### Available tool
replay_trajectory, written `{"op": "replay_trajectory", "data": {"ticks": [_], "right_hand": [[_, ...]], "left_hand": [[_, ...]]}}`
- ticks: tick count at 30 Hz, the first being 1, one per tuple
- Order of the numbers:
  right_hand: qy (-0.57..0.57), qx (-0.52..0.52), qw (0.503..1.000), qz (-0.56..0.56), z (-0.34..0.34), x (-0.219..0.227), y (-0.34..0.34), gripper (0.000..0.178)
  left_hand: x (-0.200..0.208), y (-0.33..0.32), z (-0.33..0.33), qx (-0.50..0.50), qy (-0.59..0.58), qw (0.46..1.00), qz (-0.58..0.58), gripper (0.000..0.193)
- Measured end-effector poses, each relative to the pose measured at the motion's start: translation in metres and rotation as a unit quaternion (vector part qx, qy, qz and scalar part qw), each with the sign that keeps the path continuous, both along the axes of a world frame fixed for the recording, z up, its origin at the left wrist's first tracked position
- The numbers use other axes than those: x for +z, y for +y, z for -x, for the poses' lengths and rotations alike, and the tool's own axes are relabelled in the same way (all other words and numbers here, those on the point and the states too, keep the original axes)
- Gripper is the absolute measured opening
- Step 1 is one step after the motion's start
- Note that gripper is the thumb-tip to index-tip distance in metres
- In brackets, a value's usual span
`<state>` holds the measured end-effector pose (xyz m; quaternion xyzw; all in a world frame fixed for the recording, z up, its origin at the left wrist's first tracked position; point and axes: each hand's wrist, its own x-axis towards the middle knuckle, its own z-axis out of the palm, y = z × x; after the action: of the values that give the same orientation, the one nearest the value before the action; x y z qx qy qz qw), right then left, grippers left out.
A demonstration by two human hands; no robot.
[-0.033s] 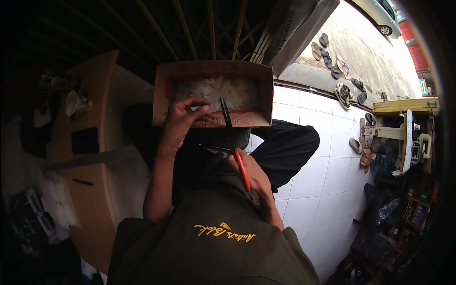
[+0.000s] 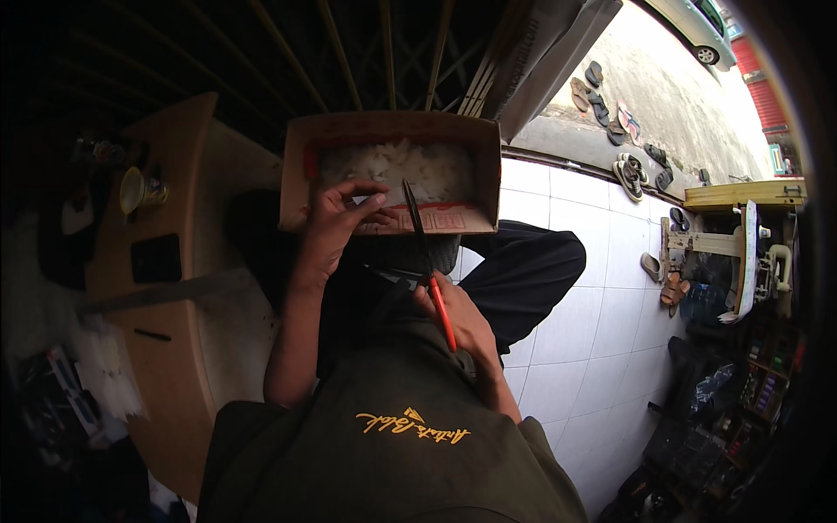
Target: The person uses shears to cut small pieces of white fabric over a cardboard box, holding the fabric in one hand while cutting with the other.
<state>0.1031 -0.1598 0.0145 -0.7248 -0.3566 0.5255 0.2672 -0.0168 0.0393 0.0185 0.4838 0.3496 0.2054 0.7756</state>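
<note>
In my right hand is a pair of scissors with red handles and long dark blades. My fingers wrap round the handles, and the blades point away from me, their tips over the near side of a cardboard box. Whitish translucent pieces fill the bottom of the box. Over its near left edge is my left hand, fingers bent and thumb drawn close to the index finger. Anything pinched there is too small to make out. The box rests in front of my crossed legs.
To the left stands a wooden table bearing a cup, a dark flat object and a pen. A metal folding gate rises behind the box. Shoes lie by the doorway; a sewing machine stands at right.
The scissors have turned very slightly, their tips shifting a little left and their handles looking narrower. My left hand and the box look the same.
</note>
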Motion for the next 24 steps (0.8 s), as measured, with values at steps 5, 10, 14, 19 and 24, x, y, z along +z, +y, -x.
{"op": "replay_trajectory", "data": {"ticks": [5,10,14,19,24], "right_hand": [[0.002,-0.007,1.0,0.009,-0.001,0.003,0.002,0.069],[0.004,-0.049,0.999,0.006,0.001,0.005,0.007,0.066],[-0.023,-0.018,0.999,0.046,-0.002,0.006,0.01,0.066],[-0.006,-0.015,1.0,0.003,-0.003,0.003,0.003,0.068],[-0.005,-0.01,0.999,-0.047,0.003,-0.006,-0.003,0.072]], "left_hand": [[-0.008,-0.012,-0.01,-0.013,-0.033,0.999,-0.027,0.015],[-0.006,-0.015,-0.009,-0.034,-0.035,0.998,-0.042,0.014],[0.001,-0.011,-0.002,-0.051,0.008,0.998,-0.043,0.015],[-0.005,-0.009,0.0,0.002,-0.014,0.999,-0.033,0.018],[-0.005,-0.013,-0.003,0.04,-0.048,0.998,-0.005,0.017]]}}
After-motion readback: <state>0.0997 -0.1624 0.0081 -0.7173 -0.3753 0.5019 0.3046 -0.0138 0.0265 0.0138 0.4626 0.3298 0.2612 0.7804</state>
